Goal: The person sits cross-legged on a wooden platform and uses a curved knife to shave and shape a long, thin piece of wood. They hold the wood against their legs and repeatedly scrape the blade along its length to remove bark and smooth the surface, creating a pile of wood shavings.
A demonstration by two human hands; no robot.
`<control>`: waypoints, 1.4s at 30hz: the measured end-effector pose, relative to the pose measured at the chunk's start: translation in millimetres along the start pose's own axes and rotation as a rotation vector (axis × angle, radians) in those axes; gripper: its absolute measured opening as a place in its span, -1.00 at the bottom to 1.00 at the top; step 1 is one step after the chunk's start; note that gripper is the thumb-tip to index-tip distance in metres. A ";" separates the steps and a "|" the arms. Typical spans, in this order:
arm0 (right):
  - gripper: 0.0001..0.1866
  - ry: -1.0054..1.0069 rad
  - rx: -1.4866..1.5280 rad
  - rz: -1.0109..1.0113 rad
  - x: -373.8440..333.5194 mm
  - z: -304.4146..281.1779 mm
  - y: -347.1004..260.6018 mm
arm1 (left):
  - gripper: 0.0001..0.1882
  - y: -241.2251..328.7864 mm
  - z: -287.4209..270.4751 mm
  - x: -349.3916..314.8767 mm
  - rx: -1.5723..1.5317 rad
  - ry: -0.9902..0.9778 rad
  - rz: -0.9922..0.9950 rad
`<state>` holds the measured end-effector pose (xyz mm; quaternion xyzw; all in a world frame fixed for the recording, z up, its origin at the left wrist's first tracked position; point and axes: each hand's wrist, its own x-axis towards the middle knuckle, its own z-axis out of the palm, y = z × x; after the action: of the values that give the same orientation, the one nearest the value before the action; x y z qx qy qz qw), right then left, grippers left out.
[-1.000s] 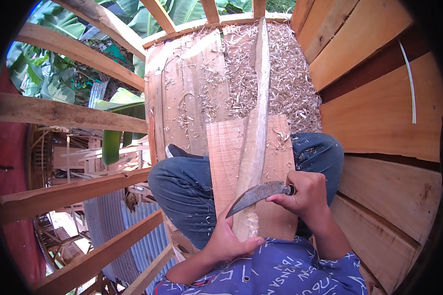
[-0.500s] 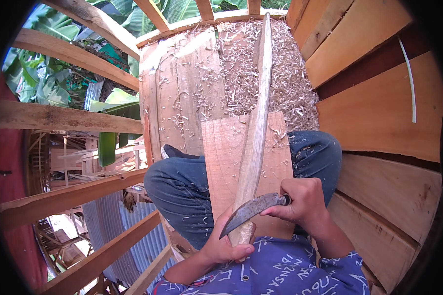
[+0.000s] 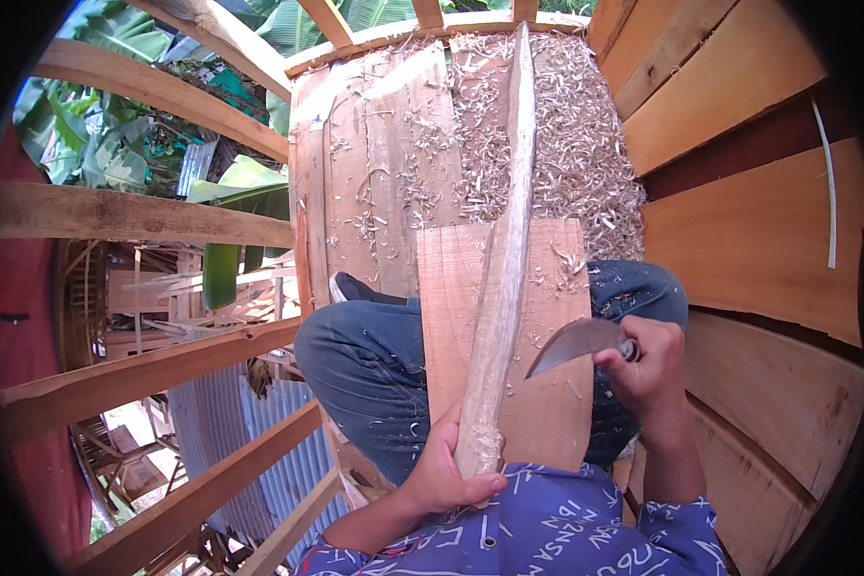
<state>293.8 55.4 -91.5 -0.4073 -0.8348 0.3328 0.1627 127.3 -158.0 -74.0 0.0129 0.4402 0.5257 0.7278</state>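
Over your lap lies a flat board, and a long wood stick runs over it, away from you. The stick's near end is by your shirt. Its thin tip is far off, by the low rail; you cannot tell if they touch.

Your left hand is curled round the near end, with the thumb by the end and the fingers on the left side. Your right hand is closed tight on the handle of a knife. The bent blade sits to the right of the stick, with a gap between them. Its point aims left and back to you.

Your knees, in blue jeans, are out on both sides of the board. A dark shoe pokes out past your left leg. Curly wood bits lie thick on the floor to the right, and a few sit on the board. Big green leaves show past the bars on your left.
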 end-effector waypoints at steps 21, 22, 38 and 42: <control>-0.16 0.099 0.072 0.164 13.0 3.4 15.4 | 0.01 7.0 19.3 8.2 0.327 0.006 0.154; -0.21 0.035 0.054 0.054 5.8 6.6 0.0 | -0.05 9.9 18.9 9.6 0.315 0.020 0.172; -0.20 0.062 0.109 0.076 4.0 -0.5 6.5 | -0.09 13.9 16.0 2.3 0.436 0.026 0.272; -0.29 -0.104 -0.009 -0.116 -18.3 16.6 -22.2 | -0.02 18.7 17.7 4.7 0.381 0.019 0.223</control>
<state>283.4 24.1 -88.2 -0.3410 -0.8658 0.3399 0.1363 125.1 -138.1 -57.1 0.1940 0.5345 0.5103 0.6452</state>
